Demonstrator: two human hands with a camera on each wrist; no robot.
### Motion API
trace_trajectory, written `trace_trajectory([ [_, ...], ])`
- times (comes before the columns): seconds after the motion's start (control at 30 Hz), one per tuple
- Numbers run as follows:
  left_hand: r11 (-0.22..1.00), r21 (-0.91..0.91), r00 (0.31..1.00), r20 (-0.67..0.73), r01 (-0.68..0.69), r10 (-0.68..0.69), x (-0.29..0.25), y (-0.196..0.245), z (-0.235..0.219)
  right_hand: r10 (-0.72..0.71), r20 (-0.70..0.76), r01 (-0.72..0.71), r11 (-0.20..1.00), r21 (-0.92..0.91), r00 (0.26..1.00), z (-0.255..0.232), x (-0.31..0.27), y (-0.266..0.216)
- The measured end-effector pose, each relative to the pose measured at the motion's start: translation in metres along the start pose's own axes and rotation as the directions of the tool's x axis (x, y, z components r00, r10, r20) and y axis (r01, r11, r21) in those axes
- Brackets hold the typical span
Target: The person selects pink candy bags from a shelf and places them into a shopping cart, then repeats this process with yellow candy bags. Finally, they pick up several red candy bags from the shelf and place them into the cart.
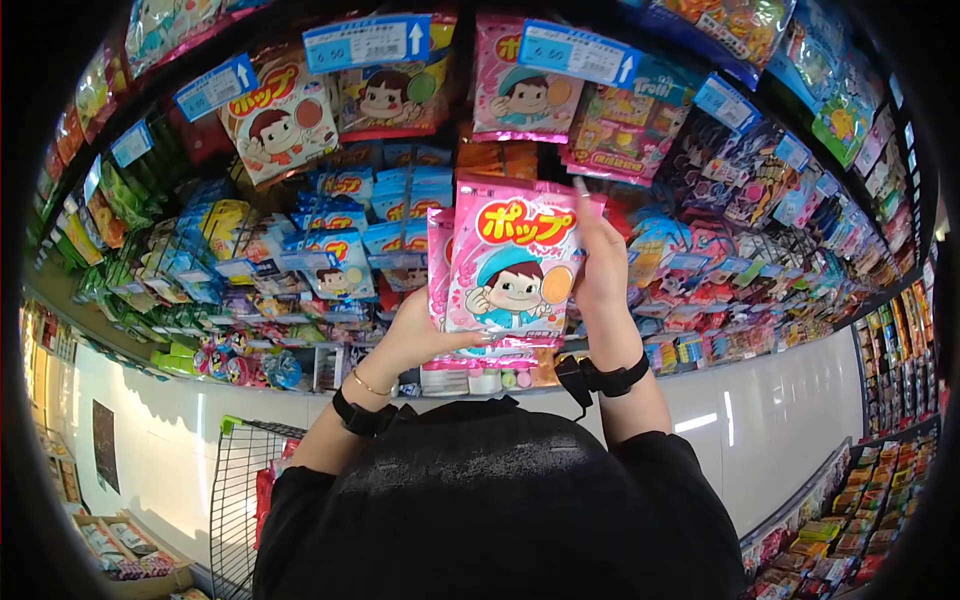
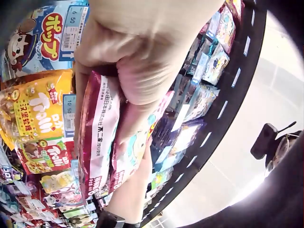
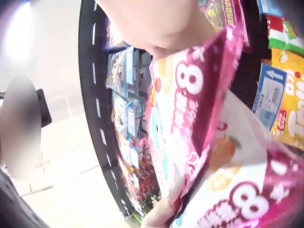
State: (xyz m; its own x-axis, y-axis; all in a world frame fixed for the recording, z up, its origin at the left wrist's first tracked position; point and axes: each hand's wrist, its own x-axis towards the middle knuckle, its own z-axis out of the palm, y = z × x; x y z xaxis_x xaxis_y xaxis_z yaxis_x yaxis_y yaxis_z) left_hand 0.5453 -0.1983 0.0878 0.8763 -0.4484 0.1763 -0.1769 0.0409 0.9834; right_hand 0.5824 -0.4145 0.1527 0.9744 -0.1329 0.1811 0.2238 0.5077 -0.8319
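Overall, shelf (image 3: 87, 52): crowded with bagged sweets (image 1: 340, 265).
Left hand (image 1: 418, 330): grip curled round the lower left of the rear packet (image 1: 437, 260); thumb placement hard to tell.
Right hand (image 1: 603, 268): closed pinch on the right edge of the front packet (image 1: 510, 265).
Slip risk: rear packet could drop if left grip loosens.
Front packet: glossy pink, cartoon-printed, held before the shelf.

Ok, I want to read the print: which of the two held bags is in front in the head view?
The bag whose cartoon face shows whole; the back bag, also pink, peeks out past its left and bottom edges.
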Motion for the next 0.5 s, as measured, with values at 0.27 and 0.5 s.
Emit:
trace_trajectory([
  [0.27,0.993,-0.109,0.994,-0.102,-0.045,0.034,0.031,0.013,0.029,-0.054,0.132,0.049,0.998,0.038,0.990,-0.007,0.074,-0.044],
  [0.5,0.987,-0.159,0.951,-0.303,0.014,-0.063,0.010,0.017,0.031,-0.087,0.262,0.128,0.981,-0.145,0.961,-0.001,0.128,-0.079],
])
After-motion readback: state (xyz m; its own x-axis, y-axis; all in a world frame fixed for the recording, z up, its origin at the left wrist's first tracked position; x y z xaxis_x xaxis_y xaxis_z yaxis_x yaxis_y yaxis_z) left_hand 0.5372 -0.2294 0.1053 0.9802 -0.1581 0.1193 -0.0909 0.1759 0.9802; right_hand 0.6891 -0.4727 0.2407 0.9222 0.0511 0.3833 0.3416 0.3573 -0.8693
